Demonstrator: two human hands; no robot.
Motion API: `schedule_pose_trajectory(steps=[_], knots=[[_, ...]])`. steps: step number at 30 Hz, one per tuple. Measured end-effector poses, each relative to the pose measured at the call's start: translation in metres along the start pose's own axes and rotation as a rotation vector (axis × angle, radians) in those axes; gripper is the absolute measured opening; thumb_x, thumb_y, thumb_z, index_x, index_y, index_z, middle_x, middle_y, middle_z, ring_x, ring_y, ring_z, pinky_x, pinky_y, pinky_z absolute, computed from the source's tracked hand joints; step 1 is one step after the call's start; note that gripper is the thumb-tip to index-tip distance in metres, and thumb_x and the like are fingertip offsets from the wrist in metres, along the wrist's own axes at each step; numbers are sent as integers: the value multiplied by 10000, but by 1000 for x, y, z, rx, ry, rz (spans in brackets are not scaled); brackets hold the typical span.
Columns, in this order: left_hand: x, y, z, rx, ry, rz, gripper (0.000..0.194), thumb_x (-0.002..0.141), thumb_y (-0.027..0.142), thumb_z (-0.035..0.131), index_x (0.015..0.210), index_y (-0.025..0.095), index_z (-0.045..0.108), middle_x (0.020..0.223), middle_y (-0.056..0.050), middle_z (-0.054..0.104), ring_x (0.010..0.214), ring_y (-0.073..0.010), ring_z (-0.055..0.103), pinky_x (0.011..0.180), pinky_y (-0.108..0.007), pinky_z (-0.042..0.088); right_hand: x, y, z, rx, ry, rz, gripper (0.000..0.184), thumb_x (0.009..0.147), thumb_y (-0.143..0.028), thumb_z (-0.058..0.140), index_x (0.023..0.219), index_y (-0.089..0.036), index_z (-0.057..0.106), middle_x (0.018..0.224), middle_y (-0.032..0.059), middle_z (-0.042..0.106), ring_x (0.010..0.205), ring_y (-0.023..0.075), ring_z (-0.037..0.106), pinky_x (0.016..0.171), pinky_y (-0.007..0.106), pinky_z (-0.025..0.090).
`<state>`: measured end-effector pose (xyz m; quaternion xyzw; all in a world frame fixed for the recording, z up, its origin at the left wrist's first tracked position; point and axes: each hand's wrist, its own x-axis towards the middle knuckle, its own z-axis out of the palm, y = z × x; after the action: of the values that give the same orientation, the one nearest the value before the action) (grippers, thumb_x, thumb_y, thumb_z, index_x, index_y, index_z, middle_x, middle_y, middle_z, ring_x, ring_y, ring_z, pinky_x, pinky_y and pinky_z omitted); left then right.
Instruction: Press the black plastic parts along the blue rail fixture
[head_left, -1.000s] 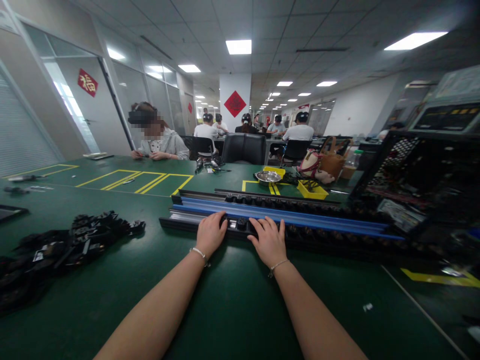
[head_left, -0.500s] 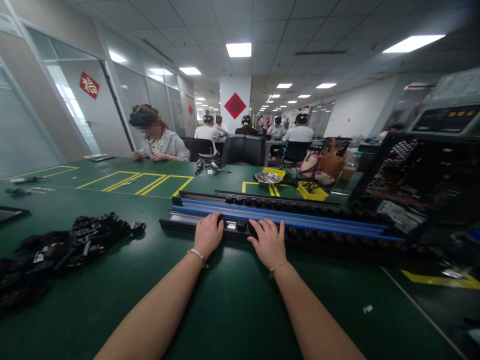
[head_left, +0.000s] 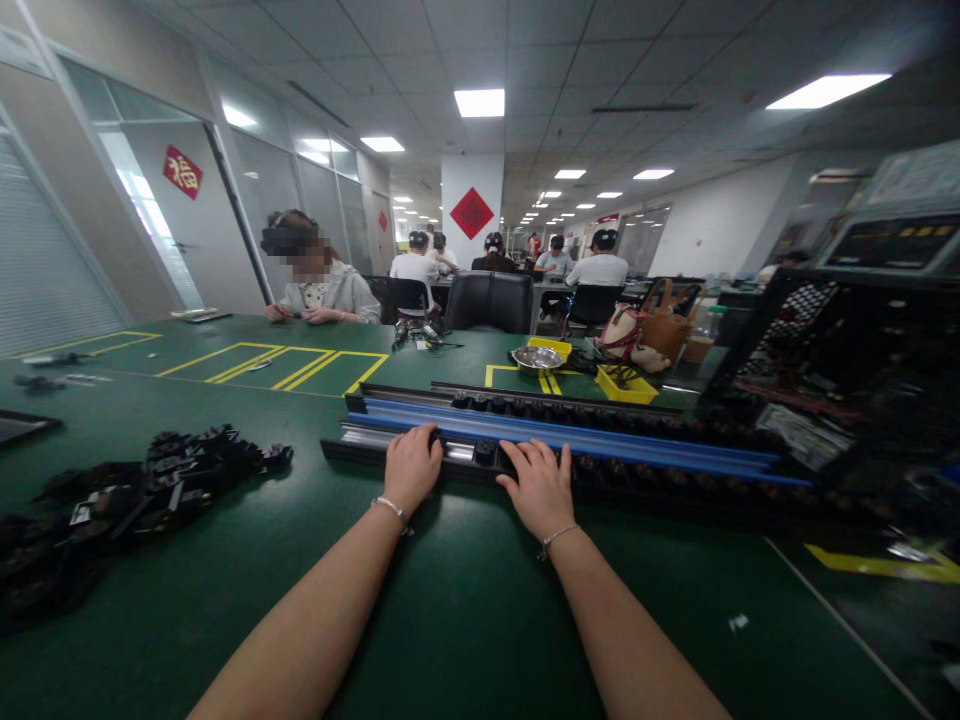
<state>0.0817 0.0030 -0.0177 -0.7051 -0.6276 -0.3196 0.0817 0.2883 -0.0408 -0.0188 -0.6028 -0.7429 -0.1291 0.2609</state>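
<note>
A long black rail with a silver channel [head_left: 459, 451] and a blue strip [head_left: 585, 436] lies across the table before me. My left hand [head_left: 412, 468] is closed over the channel near its left end. Dark material shows at those fingertips, seemingly a small black part, mostly hidden by the hand. My right hand [head_left: 538, 482] rests on the row of black parts further right, fingers spread. A single black part [head_left: 486, 453] sits in the channel just left of that hand, with bare silver between it and my left hand.
At left lies a heap of black parts [head_left: 161, 480]. Beyond the rail are a metal bowl [head_left: 537, 357], a yellow tray [head_left: 627, 384] and bags [head_left: 654, 325]. An open black computer case [head_left: 795, 350] stands at right. A co-worker [head_left: 322, 290] sits across the table.
My left hand has slid slightly left along the rail, widening the bare silver gap beside it. My right hand stays about where it was.
</note>
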Motion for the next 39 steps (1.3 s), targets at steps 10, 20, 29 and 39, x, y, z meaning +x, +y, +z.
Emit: schedule_pose_trajectory(steps=[10, 20, 29, 39], knots=[[1, -4, 1, -10, 22, -40, 319, 849, 253, 409, 1115, 186, 571, 1092, -59, 652, 1049, -206, 563, 1006, -391, 332, 0, 0, -1, 9, -5, 5, 415, 824, -338, 563, 1234, -304, 510, 1177, 42, 595, 1194, 254, 413, 1068, 582, 84], [2, -7, 0, -27, 21, -74, 324, 837, 246, 407, 1108, 184, 572, 1096, -74, 650, 1063, -207, 559, 1033, -414, 296, 0, 0, 0, -4, -15, 6, 409, 829, -335, 550, 1236, -307, 510, 1185, 50, 593, 1207, 253, 407, 1065, 586, 92], [1, -10, 2, 9, 34, -75, 313, 848, 249, 395, 1108, 194, 560, 1071, -80, 653, 1047, -211, 562, 1037, -431, 282, 0, 0, -1, 1, -17, 3, 404, 834, -334, 542, 1236, -302, 510, 1186, 52, 592, 1202, 256, 409, 1063, 587, 93], [3, -16, 3, 38, 51, -80, 329, 839, 243, 392, 1116, 176, 556, 1064, -88, 649, 1035, -221, 566, 1060, -467, 252, 0, -1, -2, 2, -17, 7, 405, 835, -333, 539, 1237, -302, 506, 1181, 46, 592, 1203, 250, 406, 1067, 581, 85]])
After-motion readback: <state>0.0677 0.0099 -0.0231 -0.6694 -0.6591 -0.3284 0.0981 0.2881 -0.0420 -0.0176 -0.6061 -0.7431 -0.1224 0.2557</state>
